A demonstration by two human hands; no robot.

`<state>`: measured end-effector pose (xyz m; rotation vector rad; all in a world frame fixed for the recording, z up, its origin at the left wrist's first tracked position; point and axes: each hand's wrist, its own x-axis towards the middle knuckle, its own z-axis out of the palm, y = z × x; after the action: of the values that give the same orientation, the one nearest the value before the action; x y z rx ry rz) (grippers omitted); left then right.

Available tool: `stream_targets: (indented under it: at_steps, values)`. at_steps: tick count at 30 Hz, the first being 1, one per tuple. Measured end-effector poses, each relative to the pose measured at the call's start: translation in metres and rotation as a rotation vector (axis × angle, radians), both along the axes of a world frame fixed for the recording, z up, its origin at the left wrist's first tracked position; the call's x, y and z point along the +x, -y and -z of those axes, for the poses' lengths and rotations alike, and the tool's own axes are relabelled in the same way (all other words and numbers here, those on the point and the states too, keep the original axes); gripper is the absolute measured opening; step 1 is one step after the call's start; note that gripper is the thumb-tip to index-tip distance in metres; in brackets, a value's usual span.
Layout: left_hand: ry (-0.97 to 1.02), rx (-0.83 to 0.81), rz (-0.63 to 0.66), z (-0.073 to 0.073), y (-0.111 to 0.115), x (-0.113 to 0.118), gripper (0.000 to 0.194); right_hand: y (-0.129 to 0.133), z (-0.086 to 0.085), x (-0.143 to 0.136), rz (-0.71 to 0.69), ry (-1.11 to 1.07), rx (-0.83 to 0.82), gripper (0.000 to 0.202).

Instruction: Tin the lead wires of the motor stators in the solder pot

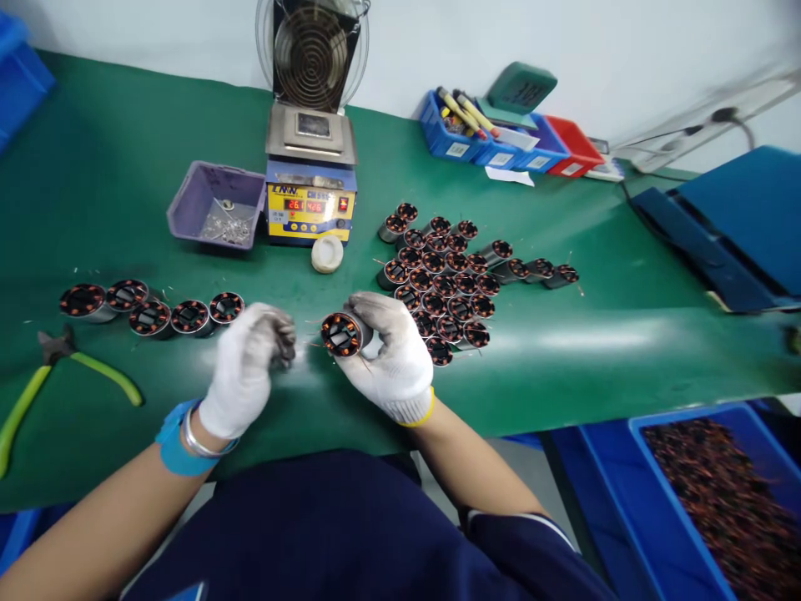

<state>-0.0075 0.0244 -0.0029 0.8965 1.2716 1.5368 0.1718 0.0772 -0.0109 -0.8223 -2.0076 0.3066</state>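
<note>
My right hand (394,351), in a white glove with a grey palm, is wrapped around a motor stator (342,335), a metal cylinder with copper windings inside. The stator's open end faces up toward me, and thin wire ends stick out at its sides. Left of it, my left hand (247,359), also gloved, has its fingers curled together, apart from the stator. Whether anything is between those fingers is hidden. Several more stators (191,318) stand just beyond my left hand. A large cluster of the same stators (444,285) stands right beside my right hand.
Green-handled cutters (57,344) lie at the left. A purple bin (181,204) with metal scraps stands beside a yellow-and-blue solder pot (311,204); a small round white container (327,254) is before it. Blue bins (456,148) line the back. A tub (644,442) sits below right.
</note>
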Motion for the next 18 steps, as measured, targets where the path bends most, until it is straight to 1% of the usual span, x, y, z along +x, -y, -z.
stream_targets:
  at_steps: [1, 2, 3, 4, 6, 7, 8, 9, 10, 12, 13, 14, 15, 16, 18]
  values:
    - [-0.064, -0.046, 0.067, 0.000, 0.000, 0.001, 0.032, 0.000, 0.000, 0.000, -0.011, 0.016, -0.003, 0.048]
    - [-0.110, -0.079, 0.095, -0.001, 0.000, 0.003, 0.031, 0.001, 0.001, 0.000, -0.019, 0.030, -0.007, 0.048]
    - [-0.126, -0.095, 0.083, -0.002, 0.000, 0.004, 0.030, 0.001, 0.001, 0.001, -0.022, 0.042, -0.011, 0.049]
    - [-0.103, -0.079, 0.032, -0.003, -0.001, 0.004, 0.029, 0.002, 0.001, 0.001, -0.020, 0.053, -0.014, 0.049]
    - [0.026, 0.013, -0.084, -0.005, -0.003, 0.003, 0.027, 0.002, 0.001, 0.002, -0.002, 0.062, -0.018, 0.047]
    - [0.088, 0.048, -0.125, -0.005, -0.004, 0.001, 0.027, 0.002, 0.001, 0.002, 0.007, 0.059, -0.019, 0.046]
    - [0.128, 0.057, -0.135, -0.005, -0.005, -0.001, 0.027, 0.002, 0.001, 0.001, 0.011, 0.055, -0.019, 0.045]
    - [0.136, 0.040, -0.103, -0.005, -0.006, -0.002, 0.029, 0.002, 0.001, 0.001, 0.011, 0.051, -0.019, 0.045]
    - [0.111, -0.002, -0.035, -0.005, -0.007, -0.003, 0.033, 0.002, 0.001, 0.000, 0.005, 0.049, -0.018, 0.045]
    - [0.011, -0.106, 0.109, -0.004, -0.007, -0.001, 0.037, 0.003, 0.000, -0.001, -0.017, 0.057, -0.010, 0.045]
    - [-0.036, -0.141, 0.144, -0.004, -0.007, 0.000, 0.038, 0.004, -0.001, -0.002, -0.027, 0.060, -0.006, 0.045]
    - [-0.066, -0.158, 0.138, -0.005, -0.007, 0.001, 0.037, 0.004, -0.001, -0.002, -0.031, 0.054, -0.004, 0.045]
    - [-0.074, -0.156, 0.097, -0.005, -0.007, 0.002, 0.037, 0.003, -0.002, -0.002, -0.032, 0.038, -0.009, 0.045]
    - [-0.059, -0.140, 0.035, -0.005, -0.007, 0.001, 0.035, 0.002, -0.002, -0.001, -0.025, 0.021, -0.022, 0.045]
    - [-0.001, -0.085, -0.068, -0.005, -0.008, -0.002, 0.029, -0.007, -0.002, 0.001, 0.033, 0.014, -0.065, 0.047]
